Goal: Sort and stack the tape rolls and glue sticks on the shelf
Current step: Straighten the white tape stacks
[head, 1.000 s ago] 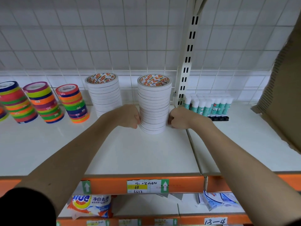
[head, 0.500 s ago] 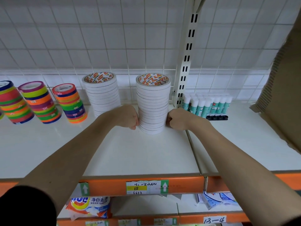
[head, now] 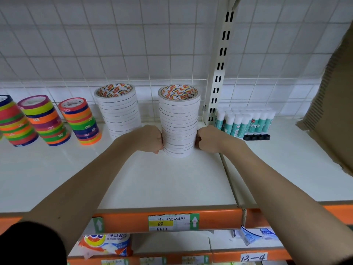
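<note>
White shelf (head: 172,180): both fists, left hand (head: 150,138) and right hand (head: 207,138), seemingly press tape stack (head: 179,121).

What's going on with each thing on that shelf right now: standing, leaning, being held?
Right white tape stack: upright, pressed between both hands.
Left white tape stack: upright, untouched.
Coloured tape stacks: three in full view, all leaning.
Glue sticks: upright, capped, grouped.
Left hand: fist against the stack.
Right hand: fist against the stack.
</note>
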### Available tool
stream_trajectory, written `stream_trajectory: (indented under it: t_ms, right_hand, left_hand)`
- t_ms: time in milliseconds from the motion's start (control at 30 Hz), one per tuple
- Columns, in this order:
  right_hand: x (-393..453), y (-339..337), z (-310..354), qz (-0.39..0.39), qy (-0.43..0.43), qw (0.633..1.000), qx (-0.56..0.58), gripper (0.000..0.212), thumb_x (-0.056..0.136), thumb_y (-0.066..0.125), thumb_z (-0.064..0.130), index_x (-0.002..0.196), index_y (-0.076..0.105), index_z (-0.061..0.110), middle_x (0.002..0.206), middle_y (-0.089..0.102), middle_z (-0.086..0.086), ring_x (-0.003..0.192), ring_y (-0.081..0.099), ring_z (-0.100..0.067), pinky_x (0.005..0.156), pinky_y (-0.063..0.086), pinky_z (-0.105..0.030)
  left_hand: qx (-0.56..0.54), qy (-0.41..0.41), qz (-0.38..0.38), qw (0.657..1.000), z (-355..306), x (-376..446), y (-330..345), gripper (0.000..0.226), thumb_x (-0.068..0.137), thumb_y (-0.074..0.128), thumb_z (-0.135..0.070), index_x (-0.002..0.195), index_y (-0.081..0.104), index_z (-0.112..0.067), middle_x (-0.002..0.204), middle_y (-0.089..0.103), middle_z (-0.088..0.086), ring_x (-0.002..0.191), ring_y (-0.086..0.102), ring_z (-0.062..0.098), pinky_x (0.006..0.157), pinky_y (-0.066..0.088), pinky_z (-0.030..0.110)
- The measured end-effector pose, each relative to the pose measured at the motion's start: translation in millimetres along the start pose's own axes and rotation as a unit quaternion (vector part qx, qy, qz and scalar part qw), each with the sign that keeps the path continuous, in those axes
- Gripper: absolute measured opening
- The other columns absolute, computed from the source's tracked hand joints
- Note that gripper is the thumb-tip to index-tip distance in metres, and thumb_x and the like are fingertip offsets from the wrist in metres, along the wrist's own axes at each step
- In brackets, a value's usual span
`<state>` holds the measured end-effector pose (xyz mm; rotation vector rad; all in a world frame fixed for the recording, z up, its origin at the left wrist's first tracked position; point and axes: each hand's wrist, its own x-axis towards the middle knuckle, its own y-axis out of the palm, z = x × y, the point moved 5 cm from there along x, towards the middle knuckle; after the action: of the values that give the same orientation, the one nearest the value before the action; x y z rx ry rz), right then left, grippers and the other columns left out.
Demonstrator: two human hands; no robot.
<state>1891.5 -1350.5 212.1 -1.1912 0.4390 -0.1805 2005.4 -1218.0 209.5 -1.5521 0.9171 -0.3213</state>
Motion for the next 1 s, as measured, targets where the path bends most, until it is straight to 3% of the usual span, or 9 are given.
stream_trajectory:
  t_ms: [67, 200, 300, 367, 433, 500, 600, 767, 1000]
  right_hand:
    - [-1, 1, -2, 0.005, -0.002, 1.0, 0.011, 0.013, 0.089, 0.042, 0.006, 0.085, 0.054, 0.002, 0.09, 0.054, -0.011, 0.08, 0.049, -0.023, 0.062, 0.038, -0.025]
    - [0, 2, -2, 0.004, 0.008, 1.0, 0.023, 0.019, 0.088, 0.041, 0.007, 0.069, 0.043, 0.007, 0.081, 0.048, -0.006, 0.069, 0.044, -0.019, 0.053, 0.032, -0.022]
    - [4, 3, -1, 0.006, 0.016, 1.0, 0.02, 0.024, 0.087, 0.04, 0.007, 0.064, 0.037, 0.011, 0.073, 0.042, -0.003, 0.061, 0.038, -0.013, 0.051, 0.03, -0.022]
    - [6, 3, -4, 0.008, 0.016, 1.0, 0.023, 0.02, 0.087, 0.041, 0.007, 0.067, 0.044, 0.007, 0.076, 0.048, -0.004, 0.068, 0.047, -0.019, 0.055, 0.037, -0.024]
    - [8, 1, -9, 0.016, 0.006, 1.0, 0.014, 0.019, 0.086, 0.045, 0.009, 0.092, 0.06, -0.001, 0.095, 0.061, -0.012, 0.089, 0.057, -0.029, 0.071, 0.049, -0.033]
    - [9, 1, -14, 0.035, 0.002, 0.999, 0.017, 0.039, 0.085, 0.054, 0.018, 0.12, 0.054, 0.003, 0.11, 0.06, -0.009, 0.099, 0.058, -0.025, 0.081, 0.051, -0.033]
    - [9, 4, -11, 0.051, -0.046, 0.996, 0.059, 0.05, 0.072, 0.074, 0.036, 0.113, 0.054, 0.015, 0.101, 0.061, 0.002, 0.092, 0.059, -0.017, 0.078, 0.051, -0.029]
    - [14, 11, 1, 0.025, -0.106, 0.984, 0.144, 0.064, 0.058, 0.083, 0.043, 0.115, 0.059, 0.03, 0.106, 0.064, 0.01, 0.093, 0.059, -0.006, 0.08, 0.049, -0.023]
    - [15, 14, -2, -0.002, -0.113, 0.977, 0.181, 0.07, 0.054, 0.081, 0.047, 0.118, 0.058, 0.031, 0.111, 0.063, 0.005, 0.1, 0.059, -0.012, 0.088, 0.051, -0.033]
  left_hand:
    - [-0.003, 0.007, 0.001, 1.0, 1, -4, 1, 0.022, 0.078, 0.061, -0.009, 0.098, 0.071, -0.01, 0.105, 0.067, -0.003, 0.103, 0.056, 0.018, 0.093, 0.046, 0.032]
    - [-0.03, 0.009, -0.003, 1.0, 3, -5, 5, 0.019, 0.08, 0.058, -0.008, 0.093, 0.071, -0.014, 0.095, 0.069, -0.003, 0.082, 0.055, 0.011, 0.07, 0.042, 0.018]
    - [-0.046, 0.012, -0.003, 0.999, 4, -3, 7, 0.019, 0.079, 0.057, -0.009, 0.091, 0.071, -0.013, 0.095, 0.071, -0.002, 0.086, 0.057, 0.011, 0.079, 0.047, 0.025]
    - [-0.047, 0.009, 0.001, 0.999, 4, -3, 6, 0.02, 0.079, 0.058, -0.01, 0.094, 0.071, -0.011, 0.097, 0.071, -0.001, 0.09, 0.058, 0.014, 0.084, 0.049, 0.028]
    - [-0.019, 0.01, -0.003, 1.0, 6, -2, 3, 0.021, 0.081, 0.06, -0.02, 0.097, 0.07, -0.011, 0.099, 0.068, -0.002, 0.096, 0.059, 0.016, 0.085, 0.049, 0.029]
    - [0.006, 0.007, -0.011, 1.0, 11, -2, 2, 0.04, 0.079, 0.066, -0.043, 0.107, 0.062, -0.014, 0.104, 0.062, -0.007, 0.104, 0.056, 0.016, 0.086, 0.045, 0.027]
    - [-0.023, 0.002, -0.017, 1.0, 13, -3, 3, 0.082, 0.061, 0.073, -0.064, 0.124, 0.05, -0.016, 0.108, 0.062, -0.005, 0.101, 0.055, 0.016, 0.085, 0.044, 0.027]
    - [-0.081, 0.061, -0.067, 0.993, 0, -3, 13, 0.048, 0.059, 0.082, -0.052, 0.084, 0.047, -0.031, 0.07, 0.048, -0.018, 0.064, 0.045, -0.002, 0.054, 0.031, 0.017]
    - [-0.118, 0.065, -0.096, 0.986, 7, 2, 17, 0.059, 0.05, 0.08, -0.061, 0.094, 0.063, -0.025, 0.072, 0.061, -0.016, 0.072, 0.059, 0.007, 0.061, 0.04, 0.021]
